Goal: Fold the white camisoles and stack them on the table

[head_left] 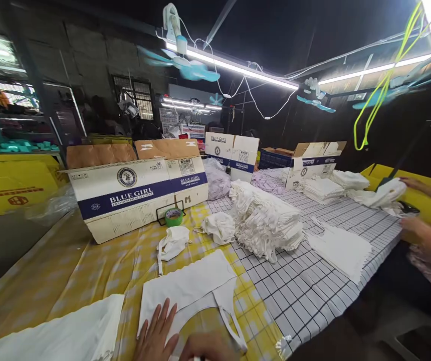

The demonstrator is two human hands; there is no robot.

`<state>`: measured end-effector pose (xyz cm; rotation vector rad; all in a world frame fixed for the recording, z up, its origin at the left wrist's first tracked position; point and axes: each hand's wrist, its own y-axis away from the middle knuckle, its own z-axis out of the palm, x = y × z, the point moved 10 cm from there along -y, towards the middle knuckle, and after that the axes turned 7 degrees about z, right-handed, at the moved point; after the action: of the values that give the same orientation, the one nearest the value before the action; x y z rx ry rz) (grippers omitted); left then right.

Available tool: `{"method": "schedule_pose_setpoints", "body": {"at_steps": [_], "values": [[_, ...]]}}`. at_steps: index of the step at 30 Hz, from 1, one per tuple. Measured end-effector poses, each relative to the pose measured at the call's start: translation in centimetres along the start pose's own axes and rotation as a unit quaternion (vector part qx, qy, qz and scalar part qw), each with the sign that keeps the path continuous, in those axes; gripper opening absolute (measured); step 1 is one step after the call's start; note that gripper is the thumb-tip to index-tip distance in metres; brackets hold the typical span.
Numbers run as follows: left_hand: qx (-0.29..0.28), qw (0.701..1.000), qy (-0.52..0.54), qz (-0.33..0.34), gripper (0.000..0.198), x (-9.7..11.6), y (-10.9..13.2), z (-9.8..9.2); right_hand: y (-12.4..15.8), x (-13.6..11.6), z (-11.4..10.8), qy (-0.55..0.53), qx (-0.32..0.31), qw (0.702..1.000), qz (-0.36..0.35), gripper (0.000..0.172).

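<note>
A white strappy top [189,281] is spread on the yellow checked cloth in front of me, one shoulder strap looping out to the right. My left hand [156,333] rests flat on its near left part, fingers spread. Close beside it, at the bottom edge of the view, is my right hand [210,346], blurred, with curled fingers. A bit of something pale shows under those fingers, too cut off to name. To the left lies a stack of white garments [61,331], partly out of view. A crumpled white piece with a strap [174,243] sits just beyond the top.
A large pile of white strappy garments [266,218] stands at centre right, by a bunched white garment [219,228]. Green tape [173,216] sits before a Blue Girl carton [140,193]. On the right, a co-worker's hands [414,225] handle a white garment [386,193].
</note>
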<state>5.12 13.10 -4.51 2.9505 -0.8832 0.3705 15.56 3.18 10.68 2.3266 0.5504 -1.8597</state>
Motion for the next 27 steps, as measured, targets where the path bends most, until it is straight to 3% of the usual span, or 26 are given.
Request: {"method": "schedule_pose_setpoints", "body": {"at_steps": [6,11,17,22,25,27], "values": [[-0.046,0.999,-0.005,-0.005,0.052,-0.3,0.3,0.6,-0.1,1.1,-4.5,-0.220,0.075,0.970,0.069,0.050],[-0.033,0.999,0.035,0.000,0.051,0.4,0.3,-0.5,0.2,1.2,-7.6,-0.230,0.135,0.959,0.092,0.051],[-0.056,0.989,0.139,-0.012,0.049,-0.2,0.5,-1.0,0.4,-1.1,-7.2,-0.156,0.005,0.983,0.096,0.047],[-0.055,0.950,0.301,0.061,0.052,4.2,1.3,-2.9,-0.5,-1.5,-5.7,-0.142,-0.043,0.984,0.101,0.043],[-0.071,0.909,0.405,0.069,0.045,7.1,1.7,-4.1,-1.4,-2.5,-5.2,-0.148,-0.057,0.984,0.085,0.038],[-0.052,0.892,0.445,0.058,0.046,7.7,1.8,-5.0,-1.8,-2.9,-5.7,-0.146,-0.040,0.986,0.073,0.036]]}}
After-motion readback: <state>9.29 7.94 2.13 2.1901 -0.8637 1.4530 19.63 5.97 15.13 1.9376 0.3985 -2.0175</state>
